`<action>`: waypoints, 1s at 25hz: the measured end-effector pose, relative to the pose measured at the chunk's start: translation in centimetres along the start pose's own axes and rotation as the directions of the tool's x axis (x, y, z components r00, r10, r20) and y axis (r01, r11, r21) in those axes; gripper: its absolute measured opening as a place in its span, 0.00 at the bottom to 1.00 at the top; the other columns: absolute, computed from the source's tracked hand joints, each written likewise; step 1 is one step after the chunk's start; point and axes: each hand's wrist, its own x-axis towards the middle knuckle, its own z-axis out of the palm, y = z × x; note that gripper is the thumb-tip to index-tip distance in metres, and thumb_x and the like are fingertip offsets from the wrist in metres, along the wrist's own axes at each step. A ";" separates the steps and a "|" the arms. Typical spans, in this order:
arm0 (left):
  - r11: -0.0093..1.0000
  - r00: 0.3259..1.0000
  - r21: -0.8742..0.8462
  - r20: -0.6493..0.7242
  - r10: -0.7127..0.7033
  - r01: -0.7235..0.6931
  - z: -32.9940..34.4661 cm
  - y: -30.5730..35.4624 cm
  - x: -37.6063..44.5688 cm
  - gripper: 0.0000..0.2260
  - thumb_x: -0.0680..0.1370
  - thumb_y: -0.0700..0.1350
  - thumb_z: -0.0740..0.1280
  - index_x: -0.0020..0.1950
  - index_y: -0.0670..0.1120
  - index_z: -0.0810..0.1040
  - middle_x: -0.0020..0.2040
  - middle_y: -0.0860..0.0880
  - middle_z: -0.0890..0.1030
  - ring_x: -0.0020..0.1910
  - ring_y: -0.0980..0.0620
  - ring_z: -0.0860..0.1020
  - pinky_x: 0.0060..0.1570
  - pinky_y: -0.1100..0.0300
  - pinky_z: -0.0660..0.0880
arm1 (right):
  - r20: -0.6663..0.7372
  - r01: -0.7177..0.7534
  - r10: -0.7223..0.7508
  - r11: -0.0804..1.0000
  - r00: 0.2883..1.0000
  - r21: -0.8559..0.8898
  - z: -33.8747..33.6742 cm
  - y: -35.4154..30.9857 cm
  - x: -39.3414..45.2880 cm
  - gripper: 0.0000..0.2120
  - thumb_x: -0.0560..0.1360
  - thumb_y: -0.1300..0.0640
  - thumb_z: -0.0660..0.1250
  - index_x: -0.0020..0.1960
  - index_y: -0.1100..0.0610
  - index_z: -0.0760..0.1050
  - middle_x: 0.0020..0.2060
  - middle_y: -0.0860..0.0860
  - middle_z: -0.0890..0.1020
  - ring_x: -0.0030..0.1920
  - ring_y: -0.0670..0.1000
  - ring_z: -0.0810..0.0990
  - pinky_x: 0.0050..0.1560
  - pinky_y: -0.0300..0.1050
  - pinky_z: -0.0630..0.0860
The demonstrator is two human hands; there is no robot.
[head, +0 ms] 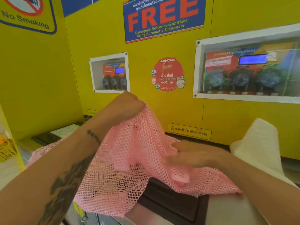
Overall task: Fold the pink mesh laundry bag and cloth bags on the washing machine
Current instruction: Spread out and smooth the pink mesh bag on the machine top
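The pink mesh laundry bag (123,168) lies spread over the top of the washing machine (227,210). My left hand (125,108) is closed on one part of the mesh and holds it up above the machine, so the bag hangs from it like a tent. My right hand (193,153) lies flat, fingers together and blurred, on the mesh to the right of the raised part. A white cloth bag (258,143) stands crumpled at the right, against the wall.
A yellow wall (162,108) with signs and two windowed dispenser boxes rises right behind the machine. The machine's dark panel (172,202) shows under the mesh. A yellow basket (6,150) sits at the far left edge.
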 end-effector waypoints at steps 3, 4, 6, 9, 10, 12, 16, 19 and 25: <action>0.999 1.000 0.041 0.024 0.001 -0.002 0.0 0.2 -0.3 0.10 0.76 0.45 0.62 0.48 0.42 0.82 0.48 0.43 0.81 0.46 0.46 0.78 0.41 0.54 0.74 | -0.099 -0.019 0.016 1.000 0.995 -0.022 2.0 -0.5 1.2 0.26 0.74 0.50 0.70 0.70 0.53 0.70 0.62 0.51 0.79 0.56 0.50 0.81 0.52 0.44 0.80; 0.997 0.999 0.074 0.038 0.003 -0.006 -0.3 0.1 -0.4 0.11 0.76 0.45 0.62 0.49 0.43 0.82 0.49 0.44 0.81 0.47 0.46 0.78 0.45 0.52 0.75 | -0.167 -0.007 0.001 0.999 0.986 -0.039 1.9 -0.3 1.8 0.13 0.75 0.57 0.67 0.59 0.54 0.77 0.50 0.51 0.83 0.45 0.48 0.84 0.40 0.41 0.81; 0.996 0.997 0.091 0.077 0.008 -0.015 -2.1 -0.8 -0.8 0.09 0.76 0.47 0.64 0.49 0.46 0.83 0.50 0.46 0.82 0.48 0.47 0.79 0.51 0.50 0.77 | -0.276 -0.013 -0.013 0.996 0.961 -0.092 -0.2 0.2 2.4 0.05 0.75 0.61 0.65 0.43 0.58 0.79 0.36 0.50 0.81 0.33 0.48 0.79 0.28 0.40 0.73; 1.000 0.996 0.010 0.093 0.010 -0.011 -6.6 -2.9 -1.6 0.05 0.77 0.48 0.67 0.45 0.50 0.82 0.45 0.49 0.83 0.43 0.49 0.80 0.45 0.53 0.77 | -0.544 -0.036 -0.073 0.982 0.836 -0.188 -7.0 0.1 2.7 0.08 0.76 0.62 0.65 0.39 0.55 0.75 0.37 0.50 0.78 0.39 0.55 0.78 0.35 0.43 0.70; 0.998 0.997 -0.067 0.071 0.007 -0.002 -8.1 -3.6 -2.0 0.04 0.77 0.46 0.68 0.44 0.49 0.82 0.41 0.49 0.83 0.39 0.49 0.80 0.39 0.56 0.75 | -0.655 -0.060 -0.121 0.967 0.746 -0.247 -9.2 -0.5 3.1 0.05 0.76 0.62 0.66 0.43 0.53 0.75 0.40 0.52 0.78 0.43 0.58 0.78 0.38 0.45 0.71; 0.966 1.000 -0.258 0.019 0.020 -0.014 -10.6 -4.6 -2.6 0.04 0.78 0.43 0.68 0.44 0.46 0.81 0.34 0.51 0.83 0.32 0.52 0.80 0.33 0.61 0.73 | -0.785 -0.119 -0.268 0.911 0.559 -0.396 -13.0 -2.1 5.0 0.08 0.74 0.61 0.67 0.53 0.53 0.75 0.46 0.58 0.81 0.49 0.63 0.80 0.46 0.53 0.75; 0.939 0.995 -0.343 -0.102 -0.003 -0.032 -13.1 -8.2 -1.7 0.07 0.79 0.45 0.68 0.45 0.43 0.82 0.33 0.50 0.82 0.29 0.53 0.78 0.29 0.64 0.74 | -0.790 -0.179 -0.448 0.812 0.419 -0.555 -16.3 -8.5 10.9 0.14 0.72 0.56 0.70 0.57 0.55 0.80 0.48 0.62 0.83 0.51 0.66 0.81 0.51 0.56 0.77; 0.984 0.983 -0.154 -0.148 -0.112 0.089 -13.4 -15.9 0.0 0.12 0.77 0.52 0.68 0.46 0.43 0.84 0.38 0.47 0.83 0.36 0.47 0.78 0.37 0.55 0.73 | -0.714 -0.340 -0.496 0.646 0.493 -0.683 -12.4 -12.7 17.0 0.13 0.70 0.52 0.69 0.53 0.54 0.82 0.48 0.59 0.81 0.53 0.63 0.80 0.51 0.53 0.75; 0.956 0.956 -0.032 -0.035 -0.292 0.291 -11.4 -30.2 2.9 0.14 0.79 0.52 0.66 0.38 0.45 0.82 0.36 0.47 0.82 0.36 0.48 0.79 0.34 0.59 0.69 | -0.621 -0.288 -0.387 0.638 0.682 -0.714 -3.9 -18.0 28.2 0.12 0.76 0.52 0.65 0.58 0.53 0.78 0.50 0.54 0.80 0.54 0.57 0.80 0.50 0.48 0.75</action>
